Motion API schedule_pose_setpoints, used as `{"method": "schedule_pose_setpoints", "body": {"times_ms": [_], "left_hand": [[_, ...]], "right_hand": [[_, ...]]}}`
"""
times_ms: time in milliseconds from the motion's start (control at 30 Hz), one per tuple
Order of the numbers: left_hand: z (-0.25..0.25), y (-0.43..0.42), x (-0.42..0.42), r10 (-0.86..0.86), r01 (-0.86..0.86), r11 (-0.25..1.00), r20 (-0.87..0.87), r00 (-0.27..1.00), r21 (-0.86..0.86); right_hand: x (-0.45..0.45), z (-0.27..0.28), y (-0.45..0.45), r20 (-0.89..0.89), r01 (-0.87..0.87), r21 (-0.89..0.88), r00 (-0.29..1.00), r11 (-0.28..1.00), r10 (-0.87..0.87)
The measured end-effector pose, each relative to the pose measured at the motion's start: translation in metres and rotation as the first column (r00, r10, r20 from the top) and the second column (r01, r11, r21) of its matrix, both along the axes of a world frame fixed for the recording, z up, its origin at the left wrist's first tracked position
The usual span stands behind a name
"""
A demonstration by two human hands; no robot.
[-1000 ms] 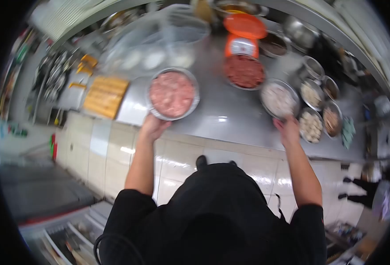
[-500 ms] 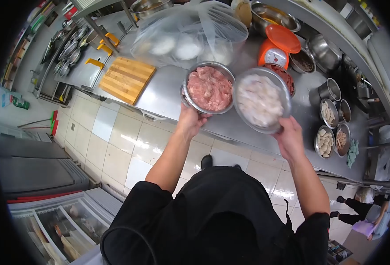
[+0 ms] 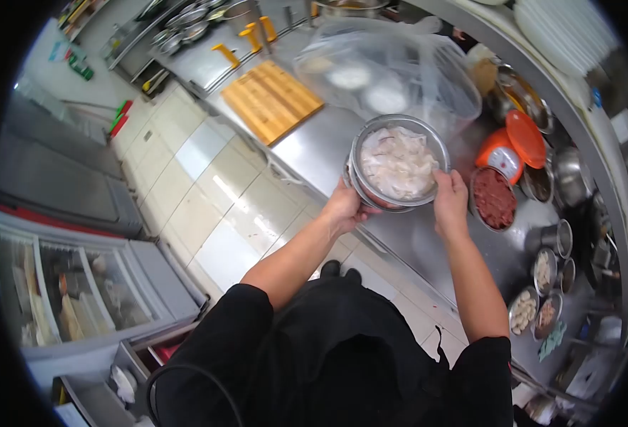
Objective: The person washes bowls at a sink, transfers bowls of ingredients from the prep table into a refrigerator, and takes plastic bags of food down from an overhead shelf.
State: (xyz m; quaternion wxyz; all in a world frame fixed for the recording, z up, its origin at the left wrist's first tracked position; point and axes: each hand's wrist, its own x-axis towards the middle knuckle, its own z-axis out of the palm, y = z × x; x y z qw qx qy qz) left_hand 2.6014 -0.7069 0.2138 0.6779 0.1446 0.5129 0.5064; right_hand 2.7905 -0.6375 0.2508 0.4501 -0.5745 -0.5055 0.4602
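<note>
My left hand (image 3: pixel 346 208) is closed on the side of a lower metal bowl (image 3: pixel 352 184); a little pink meat shows at its near edge. On top of it rests another metal bowl (image 3: pixel 445 151), full of pale, whitish raw slices (image 3: pixel 398 162) whose kind I cannot make out. My right hand (image 3: pixel 450 199) pinches the right rim of this upper bowl. Both bowls are over the front edge of the steel counter (image 3: pixel 307 149). To the right of my right hand stands a bowl of dark red meat (image 3: pixel 495 198).
A wooden cutting board (image 3: pixel 271 99) lies at left on the counter. Behind the bowls is a large clear plastic bag (image 3: pixel 392 64) with white items. An orange scale (image 3: pixel 502 155) and several small metal bowls of ingredients stand right. A glass-topped freezer (image 3: pixel 72 285) is at lower left.
The bowl of pale slices has moved left and now sits on the bowl of pink meat, mostly covering it. The view has turned, shifting the counter to the right.
</note>
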Motion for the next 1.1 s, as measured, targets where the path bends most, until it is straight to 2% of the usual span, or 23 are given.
{"method": "schedule_pose_setpoints", "body": {"times_ms": [67,167,300,433,567,700,833,867,967,1100], "left_hand": [[0.005,-0.014,-0.015,-0.003,0.001,1.000,-0.087,0.996,-0.023],[-0.001,-0.029,-0.037,0.055,-0.056,0.998,-0.119,0.991,-0.005],[0.002,-0.058,-0.084,0.158,-0.144,0.985,-0.168,0.973,0.093],[-0.008,-0.090,-0.144,0.261,-0.258,0.964,-0.050,0.964,0.061],[-0.010,-0.122,-0.243,0.431,-0.429,0.902,-0.055,0.901,0.051],[-0.005,-0.155,-0.346,0.501,-0.499,0.863,-0.012,0.865,0.075],[0.009,-0.173,-0.438,0.648,-0.642,0.761,-0.083,0.757,0.091],[0.005,-0.177,-0.466,0.678,-0.672,0.735,-0.082,0.730,0.091],[0.001,-0.181,-0.532,0.738,-0.734,0.674,-0.081,0.670,0.081],[-0.012,-0.180,-0.628,0.793,-0.789,0.609,-0.076,0.604,0.085]], "right_hand": [[-0.019,0.025,-0.009,-0.113,-0.095,-0.092,0.990,0.991,0.084],[-0.045,0.022,-0.004,-0.012,-0.180,-0.155,0.984,0.971,0.180],[-0.103,0.018,-0.004,-0.013,-0.276,-0.087,0.961,0.957,0.276],[-0.180,0.015,-0.008,0.004,-0.451,-0.074,0.892,0.889,0.453],[-0.302,0.023,-0.022,-0.134,-0.610,-0.122,0.791,0.783,0.597],[-0.427,0.023,-0.034,-0.074,-0.718,-0.030,0.696,0.696,0.714],[-0.545,0.029,-0.045,-0.173,-0.821,0.037,0.557,0.570,0.813],[-0.575,0.032,-0.047,-0.172,-0.854,-0.027,0.517,0.520,0.839],[-0.645,0.035,-0.047,-0.168,-0.881,-0.037,0.470,0.471,0.866],[-0.724,0.025,-0.002,0.000,-0.911,0.019,0.411,0.411,0.912]]}}
